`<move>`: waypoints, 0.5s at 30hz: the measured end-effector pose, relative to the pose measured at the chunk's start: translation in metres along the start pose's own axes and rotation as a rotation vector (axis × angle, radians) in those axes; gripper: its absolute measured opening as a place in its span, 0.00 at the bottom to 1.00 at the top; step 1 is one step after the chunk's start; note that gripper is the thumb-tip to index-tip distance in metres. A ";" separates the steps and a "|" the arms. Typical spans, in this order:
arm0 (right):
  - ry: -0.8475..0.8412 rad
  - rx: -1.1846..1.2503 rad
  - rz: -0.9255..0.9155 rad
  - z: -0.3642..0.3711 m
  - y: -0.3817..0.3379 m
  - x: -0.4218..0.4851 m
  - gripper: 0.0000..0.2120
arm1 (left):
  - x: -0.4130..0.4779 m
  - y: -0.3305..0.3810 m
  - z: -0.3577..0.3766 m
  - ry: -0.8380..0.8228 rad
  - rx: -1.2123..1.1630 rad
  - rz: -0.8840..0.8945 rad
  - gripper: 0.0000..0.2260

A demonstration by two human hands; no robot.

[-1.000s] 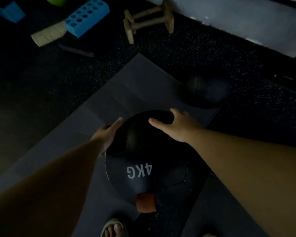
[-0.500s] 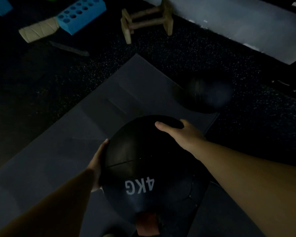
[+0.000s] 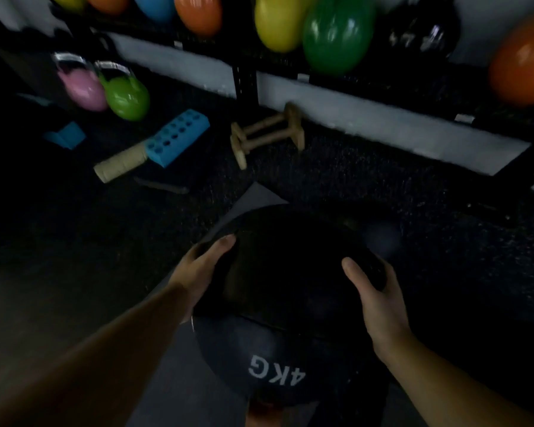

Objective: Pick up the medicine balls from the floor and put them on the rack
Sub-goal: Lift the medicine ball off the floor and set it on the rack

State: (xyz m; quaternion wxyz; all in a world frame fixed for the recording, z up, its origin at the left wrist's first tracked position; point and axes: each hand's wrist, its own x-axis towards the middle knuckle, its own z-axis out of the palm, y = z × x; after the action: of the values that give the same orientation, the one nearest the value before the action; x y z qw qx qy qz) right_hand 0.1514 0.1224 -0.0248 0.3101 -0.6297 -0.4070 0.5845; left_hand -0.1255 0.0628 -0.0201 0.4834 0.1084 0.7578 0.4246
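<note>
A large black medicine ball marked "4KG" is held up off the floor between both hands. My left hand presses against its left side, thumb on top. My right hand grips its right side. A second dark medicine ball lies dimly on the floor just behind the held one, partly hidden by it. The black rack runs along the wall at the top, carrying yellow, green and orange balls.
On the floor at left stand a pink kettlebell and a green kettlebell. A blue perforated block, a tan roll and wooden push-up bars lie near the wall. A grey mat is under the ball.
The ball has come up off the mat, with both hands now on its sides. The view has tilted up, bringing the rack and kettlebells into sight.
</note>
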 end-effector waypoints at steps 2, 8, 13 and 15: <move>0.040 0.092 -0.065 0.000 -0.061 -0.008 0.53 | -0.025 0.081 -0.004 -0.036 0.071 0.107 0.33; 0.156 0.311 -0.351 -0.016 -0.288 -0.052 0.51 | -0.142 0.341 -0.010 -0.019 0.146 0.491 0.41; 0.224 0.456 -0.589 -0.051 -0.496 -0.120 0.43 | -0.279 0.551 -0.019 -0.054 0.168 0.792 0.27; 0.262 0.516 -0.671 -0.068 -0.572 -0.152 0.47 | -0.337 0.625 -0.023 -0.082 0.166 0.904 0.19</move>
State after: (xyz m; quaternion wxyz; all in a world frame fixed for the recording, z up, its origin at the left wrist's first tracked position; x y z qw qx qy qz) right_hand 0.1349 0.2681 0.5528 0.6789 -0.4333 -0.3870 0.4491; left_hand -0.1268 0.2411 0.6675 0.2689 0.4831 0.6463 0.5259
